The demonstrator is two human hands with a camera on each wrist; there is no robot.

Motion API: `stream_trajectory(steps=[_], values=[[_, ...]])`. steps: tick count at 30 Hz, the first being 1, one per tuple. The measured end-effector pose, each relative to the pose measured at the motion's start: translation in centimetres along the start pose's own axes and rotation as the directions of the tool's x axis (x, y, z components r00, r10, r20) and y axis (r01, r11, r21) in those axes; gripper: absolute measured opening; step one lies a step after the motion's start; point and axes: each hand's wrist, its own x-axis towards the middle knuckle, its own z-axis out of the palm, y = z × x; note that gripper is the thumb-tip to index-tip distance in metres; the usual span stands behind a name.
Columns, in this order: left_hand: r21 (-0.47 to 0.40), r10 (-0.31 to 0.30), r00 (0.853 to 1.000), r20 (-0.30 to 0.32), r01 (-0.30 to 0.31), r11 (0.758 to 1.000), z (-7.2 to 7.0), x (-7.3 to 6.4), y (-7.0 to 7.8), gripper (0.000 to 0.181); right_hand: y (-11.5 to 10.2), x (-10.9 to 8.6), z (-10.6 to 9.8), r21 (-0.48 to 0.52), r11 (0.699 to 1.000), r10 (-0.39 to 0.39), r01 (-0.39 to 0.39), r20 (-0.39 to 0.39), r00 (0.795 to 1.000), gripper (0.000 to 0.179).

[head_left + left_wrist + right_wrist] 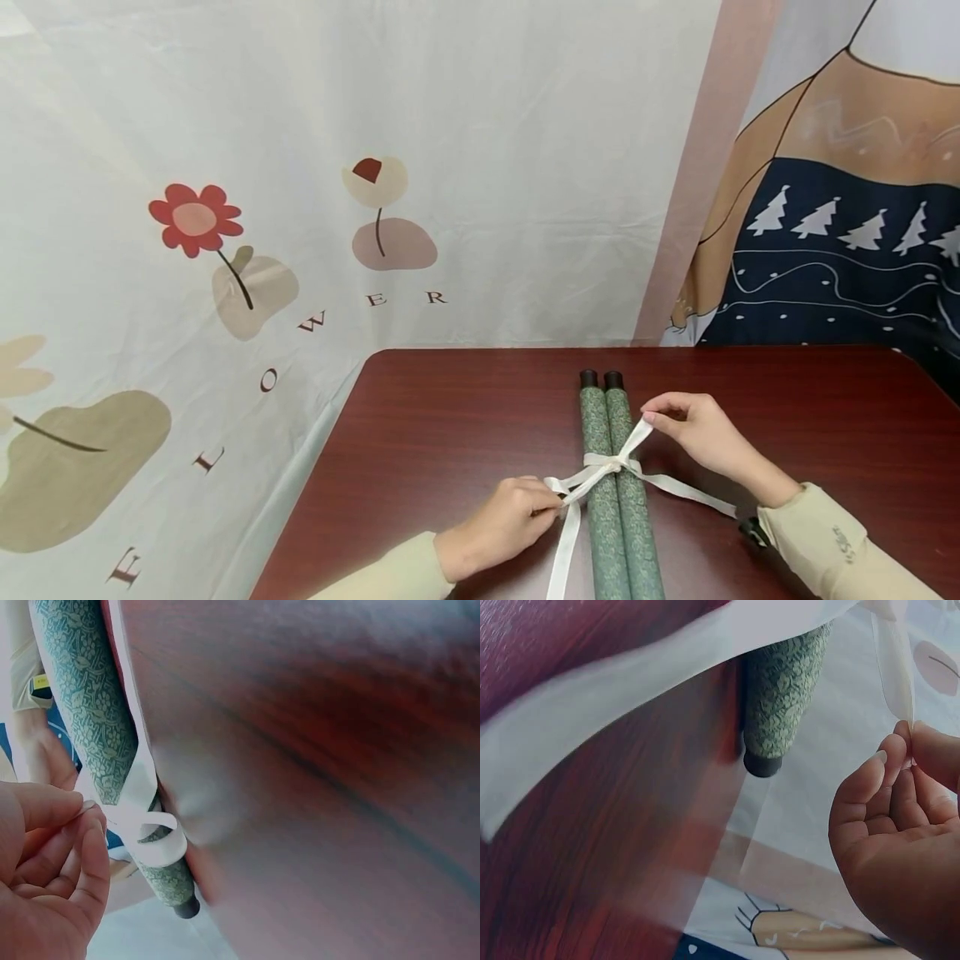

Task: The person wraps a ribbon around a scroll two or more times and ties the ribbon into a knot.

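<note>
Two green patterned scroll rolls (597, 433) with black end knobs lie side by side on the table. A white ribbon (598, 460) wraps around both and crosses in a knot on top, with loops pulled to either side. My left hand (504, 518) pinches a ribbon loop left of the rolls; the left wrist view shows the ribbon (142, 787) between thumb and finger. To the right, my right hand (701, 433) pinches another ribbon part, raised above the rolls; in the right wrist view thumb and fingertip meet on the ribbon (894, 667). Loose ribbon tails hang toward the front and right.
The dark red wooden table (435, 417) extends to both sides of the rolls. Behind it hangs a pale printed cloth (525, 167) with flowers and letters. A dark band (753, 532) circles the right wrist near the sleeve.
</note>
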Motion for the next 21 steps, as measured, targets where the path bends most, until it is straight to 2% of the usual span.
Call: stream_trajectory(steps=[12, 16, 21], values=[[-0.019, -0.034, 0.999, 0.003, 0.034, 0.999, -0.2, -0.3, -0.5, 0.016, 0.7, -0.4, -2.1, -0.012, 0.993, 0.116, -0.117, -0.054, 0.992, 0.013], [-0.029, -0.040, 0.999, -0.007, 0.040, 0.999, -0.3, -0.3, -0.7, 0.016, 1.0, -0.6, -2.9, -0.023, 0.992, 0.126, -0.128, -0.072, 0.989, 0.012], [-0.070, -0.085, 0.996, -0.023, 0.083, 0.994, -0.4, -0.2, -0.9, 0.016, 1.5, -0.9, -3.7, -0.040, 0.991, 0.124, -0.128, -0.087, 0.989, 0.012]])
